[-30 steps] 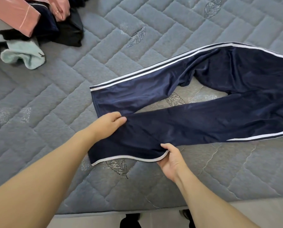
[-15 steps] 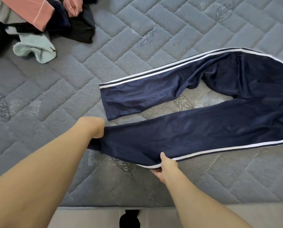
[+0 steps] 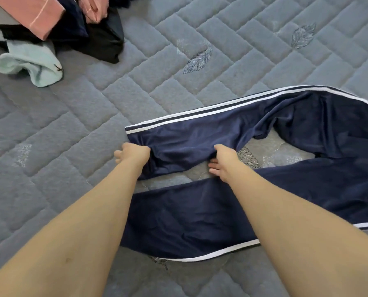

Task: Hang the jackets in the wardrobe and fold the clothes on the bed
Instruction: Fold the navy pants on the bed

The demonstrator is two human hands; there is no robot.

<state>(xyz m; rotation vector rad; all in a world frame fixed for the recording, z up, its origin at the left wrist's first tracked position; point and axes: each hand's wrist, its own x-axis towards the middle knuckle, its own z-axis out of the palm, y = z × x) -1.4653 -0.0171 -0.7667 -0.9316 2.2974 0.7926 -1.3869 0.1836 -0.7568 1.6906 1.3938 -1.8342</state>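
Observation:
Navy track pants [image 3: 200, 215] with white side stripes lie spread on the grey quilted mattress [image 3: 71, 146], legs pointing left and parted in a V. My left hand [image 3: 134, 154] grips the cuff end of the far leg at its near corner. My right hand [image 3: 223, 162] pinches the near edge of that same far leg, a little further right, fingers tucked under the fabric. The near leg lies flat beneath my forearms. The waist end runs out of view on the right.
A heap of clothes sits at the top left: a pink garment [image 3: 31, 16], dark navy and black pieces [image 3: 101, 41], and a pale mint sock-like item [image 3: 29, 63]. Bare mattress stretches between that heap and the pants.
Both hands let go of the near leg's cuff and moved up to the far leg, taking hold of its near edge. The view shifted closer to the pants.

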